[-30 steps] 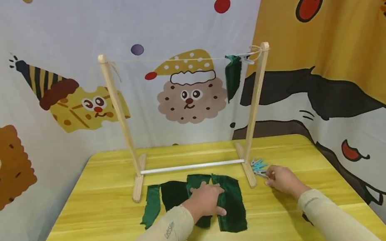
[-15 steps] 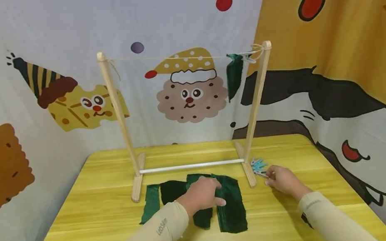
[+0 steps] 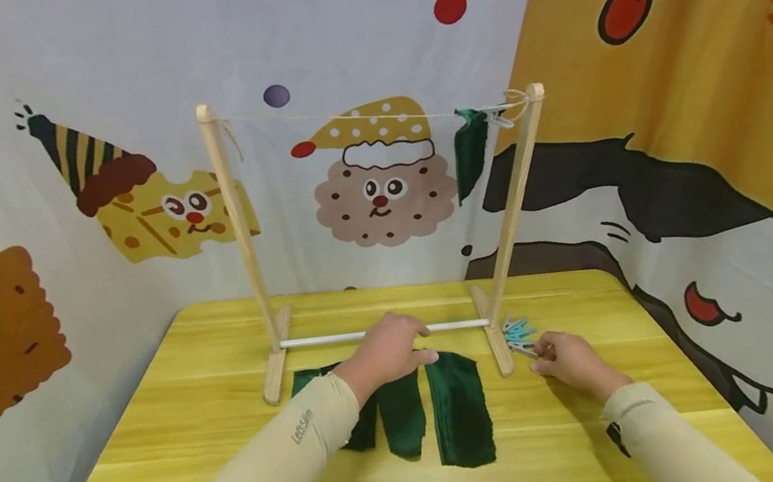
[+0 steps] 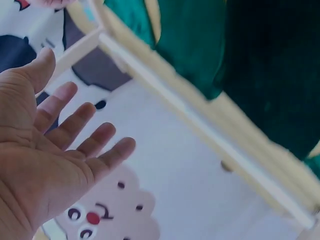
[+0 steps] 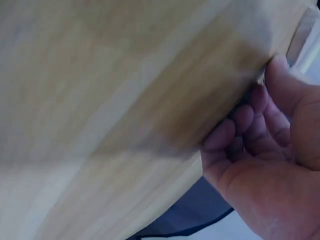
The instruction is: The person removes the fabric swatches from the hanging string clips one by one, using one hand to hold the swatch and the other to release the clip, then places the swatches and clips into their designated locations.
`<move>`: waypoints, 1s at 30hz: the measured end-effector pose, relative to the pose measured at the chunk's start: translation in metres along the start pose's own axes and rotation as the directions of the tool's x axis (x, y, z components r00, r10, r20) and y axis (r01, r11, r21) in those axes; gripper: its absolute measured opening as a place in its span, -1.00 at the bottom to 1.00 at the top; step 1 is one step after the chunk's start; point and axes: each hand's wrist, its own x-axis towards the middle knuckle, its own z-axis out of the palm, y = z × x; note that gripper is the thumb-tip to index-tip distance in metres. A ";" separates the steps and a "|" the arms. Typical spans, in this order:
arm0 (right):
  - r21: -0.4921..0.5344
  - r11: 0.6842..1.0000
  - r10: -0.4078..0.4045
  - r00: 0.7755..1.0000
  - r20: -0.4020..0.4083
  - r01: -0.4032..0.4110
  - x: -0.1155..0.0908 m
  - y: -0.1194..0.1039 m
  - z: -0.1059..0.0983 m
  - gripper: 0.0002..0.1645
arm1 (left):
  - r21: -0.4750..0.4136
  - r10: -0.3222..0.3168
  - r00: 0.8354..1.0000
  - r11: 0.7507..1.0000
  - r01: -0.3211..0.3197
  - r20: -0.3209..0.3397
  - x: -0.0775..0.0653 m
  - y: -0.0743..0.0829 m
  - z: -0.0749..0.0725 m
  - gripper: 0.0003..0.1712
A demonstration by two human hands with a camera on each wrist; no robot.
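My left hand (image 3: 392, 348) hovers palm down over the rack's white bottom rod (image 3: 460, 324), fingers spread and holding nothing, as the left wrist view also shows. In front of it, several dark green cloth pieces (image 3: 461, 408) lie side by side on the table, partly hidden by my left forearm. My right hand (image 3: 568, 362) rests low on the table at right, thumb and fingers curled together at the end of a grey clothespin (image 3: 522, 349). This clothespin belongs to a small pile of blue and grey clothespins (image 3: 518, 330) beside the rack's right foot.
The wooden rack (image 3: 238, 231) stands at the table's back with a thin string (image 3: 306, 116) tied between its posts. One green cloth (image 3: 471, 150) hangs near the right post, with a light clothespin (image 3: 499, 118) beside it. Printed curtains surround the yellow wooden table (image 3: 183, 442).
My left hand has moved from over the green cloth pieces forward to the rack's bottom rod, uncovering the middle pieces. My right hand has stayed by the clothespins.
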 end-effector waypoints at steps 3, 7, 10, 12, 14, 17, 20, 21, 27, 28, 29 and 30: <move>-0.002 1.000 -0.029 0.999 0.040 0.029 -0.003 0.004 -0.014 -0.63 | 0.000 0.031 0.998 1.000 -0.031 -0.053 0.005 0.001 -0.019 -0.45; -0.064 0.996 -0.054 0.995 0.085 0.059 0.000 0.007 -0.051 -0.56 | 0.024 0.072 0.987 0.997 -0.069 -0.147 0.013 0.008 -0.053 -0.37; -0.115 0.991 -0.067 0.995 0.068 0.074 0.005 0.001 -0.092 -0.50 | 0.056 0.126 0.956 0.992 -0.115 -0.264 0.023 0.019 -0.081 -0.32; -0.148 0.985 -0.084 0.996 0.025 0.087 0.008 -0.010 -0.124 -0.48 | 0.091 0.178 0.916 0.984 -0.156 -0.360 0.030 0.029 -0.100 -0.30; -0.192 0.978 -0.096 0.995 -0.040 0.087 0.009 -0.028 -0.156 -0.47 | 0.129 0.226 0.868 0.974 -0.187 -0.443 0.036 0.041 -0.119 -0.29; -0.231 0.970 -0.117 0.980 -0.160 0.078 0.007 -0.059 -0.203 -0.46 | 0.177 0.272 0.811 0.962 -0.210 -0.518 0.046 0.060 -0.143 -0.28; -0.218 0.974 -0.119 0.950 -0.287 0.056 -0.002 -0.092 -0.241 -0.38 | 0.182 0.271 0.806 0.962 -0.205 -0.526 0.054 0.078 -0.157 -0.26; -0.205 0.977 -0.119 0.936 -0.331 0.052 -0.006 -0.103 -0.251 -0.35 | 0.182 0.266 0.810 0.963 -0.199 -0.523 0.057 0.082 -0.160 -0.25; -0.170 0.981 -0.169 0.846 -0.506 0.095 -0.023 -0.159 -0.285 -0.34 | 0.163 0.231 0.826 0.972 -0.170 -0.514 0.069 0.101 -0.167 -0.22; -0.176 0.978 -0.191 0.830 -0.524 0.114 -0.025 -0.167 -0.287 -0.37 | 0.160 0.225 0.825 0.973 -0.165 -0.519 0.070 0.102 -0.167 -0.22; -0.186 0.974 -0.214 0.815 -0.539 0.133 -0.027 -0.175 -0.287 -0.40 | 0.157 0.217 0.823 0.975 -0.157 -0.524 0.072 0.104 -0.167 -0.22; -0.195 0.969 -0.237 0.801 -0.549 0.153 -0.029 -0.183 -0.287 -0.42 | 0.153 0.206 0.825 0.977 -0.146 -0.527 0.073 0.105 -0.168 -0.22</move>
